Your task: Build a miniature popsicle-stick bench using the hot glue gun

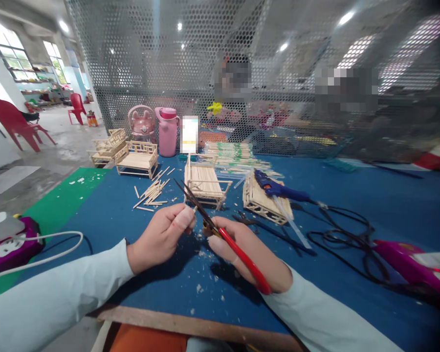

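Note:
My right hand point(242, 244) is closed around red-handled scissors point(246, 259). Their dark blades are slightly apart and point up and left, past my left fingertips. My left hand point(166, 234) is closed in a pinch, with the pale tip of a small wooden stick point(195, 209) showing at its fingers beside the blades. Just beyond my hands stands a miniature wooden bench point(205, 181) built from sticks. A loose heap of short sticks point(152, 193) lies to its left.
More miniature benches point(136, 159) stand at the back left. A blue glue gun point(278, 188) rests on a stick frame point(256, 195) at right, near dark pliers point(275, 232) and a coiled black cable point(337, 234). Behind are a pink bottle point(167, 134), bundled sticks point(231, 154) and a perforated metal screen point(150, 58).

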A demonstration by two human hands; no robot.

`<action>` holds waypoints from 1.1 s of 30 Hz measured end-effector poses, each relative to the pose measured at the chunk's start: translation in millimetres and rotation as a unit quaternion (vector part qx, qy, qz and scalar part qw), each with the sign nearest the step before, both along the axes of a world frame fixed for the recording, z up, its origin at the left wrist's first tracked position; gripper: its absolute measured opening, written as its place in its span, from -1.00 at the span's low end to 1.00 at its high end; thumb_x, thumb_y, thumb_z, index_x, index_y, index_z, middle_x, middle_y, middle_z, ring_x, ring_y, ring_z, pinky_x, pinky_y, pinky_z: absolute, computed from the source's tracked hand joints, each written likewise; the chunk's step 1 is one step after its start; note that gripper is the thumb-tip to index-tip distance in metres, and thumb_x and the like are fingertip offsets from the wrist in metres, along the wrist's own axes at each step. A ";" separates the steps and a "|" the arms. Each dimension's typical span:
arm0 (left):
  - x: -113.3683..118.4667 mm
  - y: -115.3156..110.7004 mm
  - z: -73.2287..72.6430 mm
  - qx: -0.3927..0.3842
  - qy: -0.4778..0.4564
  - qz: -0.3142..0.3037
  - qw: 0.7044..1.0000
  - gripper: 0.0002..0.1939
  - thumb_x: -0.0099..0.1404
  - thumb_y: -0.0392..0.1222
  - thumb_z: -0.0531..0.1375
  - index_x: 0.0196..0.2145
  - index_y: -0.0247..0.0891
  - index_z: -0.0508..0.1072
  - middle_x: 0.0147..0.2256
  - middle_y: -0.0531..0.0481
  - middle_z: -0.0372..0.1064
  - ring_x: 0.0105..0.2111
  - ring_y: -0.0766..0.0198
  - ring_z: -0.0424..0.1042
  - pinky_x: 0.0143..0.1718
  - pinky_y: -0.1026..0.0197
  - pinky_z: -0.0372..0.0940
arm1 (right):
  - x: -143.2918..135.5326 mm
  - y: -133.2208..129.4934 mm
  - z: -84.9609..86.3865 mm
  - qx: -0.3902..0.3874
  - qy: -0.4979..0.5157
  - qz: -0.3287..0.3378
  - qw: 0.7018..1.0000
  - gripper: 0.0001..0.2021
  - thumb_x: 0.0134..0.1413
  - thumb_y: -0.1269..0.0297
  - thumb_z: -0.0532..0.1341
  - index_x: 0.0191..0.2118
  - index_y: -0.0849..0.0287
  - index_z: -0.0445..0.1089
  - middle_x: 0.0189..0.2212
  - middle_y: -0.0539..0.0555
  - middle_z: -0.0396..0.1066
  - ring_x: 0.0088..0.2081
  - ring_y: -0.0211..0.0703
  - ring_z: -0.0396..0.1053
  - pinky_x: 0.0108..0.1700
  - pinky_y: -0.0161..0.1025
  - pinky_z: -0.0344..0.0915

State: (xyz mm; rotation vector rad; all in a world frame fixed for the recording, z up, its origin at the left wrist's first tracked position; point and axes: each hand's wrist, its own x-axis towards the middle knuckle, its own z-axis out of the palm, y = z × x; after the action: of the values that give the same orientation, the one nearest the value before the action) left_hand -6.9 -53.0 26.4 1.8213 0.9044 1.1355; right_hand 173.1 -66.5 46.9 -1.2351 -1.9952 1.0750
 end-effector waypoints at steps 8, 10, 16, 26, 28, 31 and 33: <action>-0.6 1.3 4.5 -0.013 -0.002 -0.010 1.000 -0.49 0.34 0.18 -0.10 -0.56 -0.25 0.21 -0.55 0.06 0.18 -0.49 0.34 0.20 -0.39 0.28 0.17 | 4.9 2.4 2.2 0.024 0.061 0.036 0.997 -0.63 -0.08 -0.07 0.25 -0.54 0.15 0.29 -0.62 -0.05 0.22 -0.46 -0.22 0.18 -0.37 -0.28 0.24; -0.8 1.4 5.2 -0.016 -0.003 -0.013 1.000 -0.51 0.35 0.15 -0.09 -0.56 -0.25 0.21 -0.55 0.06 0.18 -0.49 0.34 0.20 -0.39 0.28 0.16 | 5.5 3.0 2.3 0.027 0.074 0.047 0.996 -0.65 -0.08 -0.06 0.26 -0.55 0.14 0.31 -0.63 -0.05 0.22 -0.45 -0.20 0.20 -0.33 -0.26 0.26; -0.9 0.2 4.6 -0.021 0.004 -0.007 1.000 -0.53 0.35 0.12 -0.09 -0.57 -0.24 0.18 -0.56 0.07 0.13 -0.50 0.34 0.15 -0.41 0.28 0.14 | 6.7 3.7 -1.3 0.018 0.066 0.061 0.996 -0.71 -0.03 0.00 0.24 -0.51 0.13 0.34 -0.60 -0.04 0.23 -0.46 -0.19 0.20 -0.28 -0.22 0.26; -4.3 2.7 4.1 -0.004 0.035 -0.020 0.999 -0.54 0.36 0.10 -0.10 -0.57 -0.24 0.17 -0.55 0.07 0.13 -0.49 0.34 0.15 -0.41 0.28 0.13 | 7.2 3.7 -3.3 0.040 0.056 0.052 0.996 -0.66 -0.07 -0.06 0.24 -0.52 0.13 0.29 -0.60 -0.05 0.23 -0.47 -0.22 0.18 -0.37 -0.27 0.22; -3.8 2.7 4.8 -0.002 0.044 -0.018 0.999 -0.54 0.36 0.09 -0.10 -0.57 -0.25 0.17 -0.55 0.07 0.13 -0.49 0.34 0.15 -0.41 0.28 0.13 | 6.0 2.0 -1.3 0.041 0.040 0.037 0.998 -0.61 -0.06 -0.10 0.22 -0.57 0.14 0.25 -0.64 -0.07 0.17 -0.53 -0.27 0.11 -0.45 -0.30 0.16; -3.3 3.4 7.5 -0.002 0.061 -0.019 0.998 -0.55 0.36 0.06 -0.11 -0.58 -0.25 0.17 -0.56 0.08 0.12 -0.50 0.35 0.14 -0.43 0.29 0.11 | 4.7 1.5 -1.7 0.011 0.004 0.017 1.000 -0.53 -0.06 -0.15 0.18 -0.65 0.14 0.12 -0.70 -0.10 0.06 -0.60 -0.34 -0.02 -0.56 -0.33 0.01; -4.3 4.5 9.1 -0.004 0.093 -0.006 0.996 -0.56 0.37 0.04 -0.11 -0.59 -0.24 0.13 -0.59 0.11 0.07 -0.53 0.37 0.10 -0.47 0.30 0.07 | 4.9 3.7 -2.7 -0.009 -0.016 -0.016 1.000 -0.50 -0.12 -0.17 0.21 -0.68 0.13 0.08 -0.73 -0.11 0.03 -0.63 -0.36 -0.05 -0.59 -0.34 -0.04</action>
State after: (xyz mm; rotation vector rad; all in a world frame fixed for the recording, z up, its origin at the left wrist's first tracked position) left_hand -11.2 -48.4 35.5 1.9467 1.0019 0.9649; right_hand 178.0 -62.7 44.2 -1.2966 -1.9871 1.0652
